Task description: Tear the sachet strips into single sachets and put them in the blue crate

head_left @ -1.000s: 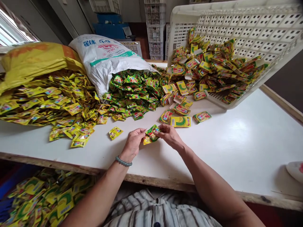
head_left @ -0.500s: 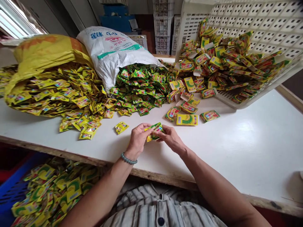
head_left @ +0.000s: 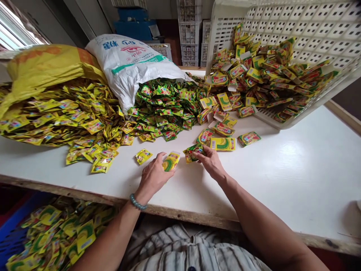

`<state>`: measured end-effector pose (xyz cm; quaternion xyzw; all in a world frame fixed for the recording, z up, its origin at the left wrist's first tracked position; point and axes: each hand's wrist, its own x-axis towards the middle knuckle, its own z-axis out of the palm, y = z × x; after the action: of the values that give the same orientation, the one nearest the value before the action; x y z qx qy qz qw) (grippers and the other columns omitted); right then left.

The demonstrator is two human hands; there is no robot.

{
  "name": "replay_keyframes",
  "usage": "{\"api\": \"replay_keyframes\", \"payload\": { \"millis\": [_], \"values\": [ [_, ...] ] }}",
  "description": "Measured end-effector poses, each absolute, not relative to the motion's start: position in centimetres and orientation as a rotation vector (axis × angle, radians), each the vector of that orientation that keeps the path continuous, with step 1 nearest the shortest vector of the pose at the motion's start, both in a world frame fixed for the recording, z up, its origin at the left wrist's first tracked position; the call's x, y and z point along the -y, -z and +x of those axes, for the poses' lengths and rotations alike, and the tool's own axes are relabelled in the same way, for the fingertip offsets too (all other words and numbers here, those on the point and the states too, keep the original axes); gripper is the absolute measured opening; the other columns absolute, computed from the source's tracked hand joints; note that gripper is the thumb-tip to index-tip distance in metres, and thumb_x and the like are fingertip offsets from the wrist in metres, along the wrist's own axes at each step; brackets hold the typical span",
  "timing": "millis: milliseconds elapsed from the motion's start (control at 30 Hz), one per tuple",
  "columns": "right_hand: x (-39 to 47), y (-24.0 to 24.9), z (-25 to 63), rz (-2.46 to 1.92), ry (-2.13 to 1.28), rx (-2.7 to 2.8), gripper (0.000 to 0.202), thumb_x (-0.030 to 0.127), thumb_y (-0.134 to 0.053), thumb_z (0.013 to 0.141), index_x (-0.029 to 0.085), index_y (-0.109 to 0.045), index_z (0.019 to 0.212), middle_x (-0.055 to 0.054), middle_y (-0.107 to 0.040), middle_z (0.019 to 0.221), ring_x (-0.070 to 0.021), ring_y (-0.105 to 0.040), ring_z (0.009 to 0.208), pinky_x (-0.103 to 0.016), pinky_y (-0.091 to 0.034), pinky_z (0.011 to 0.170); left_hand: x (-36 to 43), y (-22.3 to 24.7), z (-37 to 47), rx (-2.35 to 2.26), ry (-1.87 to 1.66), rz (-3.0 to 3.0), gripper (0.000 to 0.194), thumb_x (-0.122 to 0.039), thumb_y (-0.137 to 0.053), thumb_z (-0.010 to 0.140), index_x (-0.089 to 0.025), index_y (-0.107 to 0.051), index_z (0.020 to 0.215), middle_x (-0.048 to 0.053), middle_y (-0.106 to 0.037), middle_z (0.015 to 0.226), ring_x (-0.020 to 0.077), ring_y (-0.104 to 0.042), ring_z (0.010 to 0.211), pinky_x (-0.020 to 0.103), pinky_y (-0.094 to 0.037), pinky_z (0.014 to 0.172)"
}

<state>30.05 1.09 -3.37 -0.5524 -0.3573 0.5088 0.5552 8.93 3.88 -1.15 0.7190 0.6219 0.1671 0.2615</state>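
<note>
My left hand (head_left: 154,176) is closed around a small yellow-and-green carton (head_left: 170,161), its pale end facing right. Between the fingers of my right hand (head_left: 210,161) is a green candy packet (head_left: 194,152), held a little above the white table and apart from the carton. A single yellow packet (head_left: 143,156) lies on the table left of my left hand. Just beyond my right hand are a yellow carton (head_left: 223,143) lying flat and a red-and-green carton (head_left: 249,138).
A yellow sack (head_left: 53,64) and a white sack (head_left: 132,62) spill heaps of yellow packets (head_left: 64,116) and green packets (head_left: 166,109). Cartons pour from a tipped white basket (head_left: 299,22) at the right. A blue crate (head_left: 14,233) of filled-looking cartons (head_left: 64,229) sits below the table edge.
My hands have moved apart, the left one lower and to the left. A carton now shows in the left hand, while the green packet is in the right alone. The view has shifted slightly.
</note>
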Motion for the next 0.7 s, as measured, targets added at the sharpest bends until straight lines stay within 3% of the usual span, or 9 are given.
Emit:
{"api": "replay_keyframes", "payload": {
  "millis": [133,233,467,567,700],
  "values": [
    [-1.0,2.7,30.1,-1.239,-1.158,0.826,0.030,0.043,-0.076,0.068,0.019,-0.058,0.073,-0.001,-0.061,0.071,-0.0135,-0.051,0.066,-0.025,-0.040,0.058,-4.6,1.0,9.1,-1.232,-0.605,1.300,0.043,-0.039,-0.071,0.065,-0.018,-0.063,0.102,0.006,-0.072,0.086,0.0212,-0.066,0.073,0.029,-0.048,0.065],
    [-1.1,2.6,30.1,-1.179,-1.094,0.841,0.028,0.042,-0.075,0.070,0.020,-0.058,0.074,0.000,-0.062,0.072,-0.0137,-0.050,0.067,-0.026,-0.040,0.060,-4.4,1.2,9.6,-1.048,-0.585,1.069,0.040,-0.038,-0.077,0.062,-0.014,-0.065,0.092,0.005,-0.071,0.081,0.0169,-0.064,0.066,0.027,-0.048,0.062],
    [-1.3,2.8,30.8,-1.191,-1.225,0.995,0.031,0.045,-0.077,0.067,0.018,-0.063,0.075,0.000,-0.064,0.073,-0.0150,-0.053,0.070,-0.028,-0.043,0.070,-3.6,2.0,10.7,-1.004,-0.655,1.042,0.047,-0.043,-0.086,0.059,-0.015,-0.066,0.092,0.004,-0.072,0.082,0.0167,-0.066,0.068,0.026,-0.051,0.064],
    [-1.2,2.5,31.4,-1.202,-1.330,1.017,0.034,0.047,-0.078,0.065,0.018,-0.064,0.074,0.000,-0.064,0.072,-0.0152,-0.054,0.071,-0.029,-0.043,0.071,-4.1,1.9,10.5,-1.025,-0.598,1.223,0.045,-0.047,-0.082,0.065,-0.016,-0.068,0.093,0.005,-0.073,0.083,0.0180,-0.066,0.069,0.026,-0.051,0.064],
    [-1.1,2.5,31.6,-1.387,-1.179,1.087,0.035,0.048,-0.077,0.064,0.018,-0.059,0.062,0.001,-0.057,0.065,-0.0145,-0.048,0.068,-0.028,-0.039,0.066,-4.9,2.0,10.3,-0.996,-0.466,1.401,0.045,-0.052,-0.075,0.073,-0.018,-0.070,0.103,0.006,-0.075,0.089,0.0206,-0.068,0.075,0.026,-0.051,0.066]
  ]
}}
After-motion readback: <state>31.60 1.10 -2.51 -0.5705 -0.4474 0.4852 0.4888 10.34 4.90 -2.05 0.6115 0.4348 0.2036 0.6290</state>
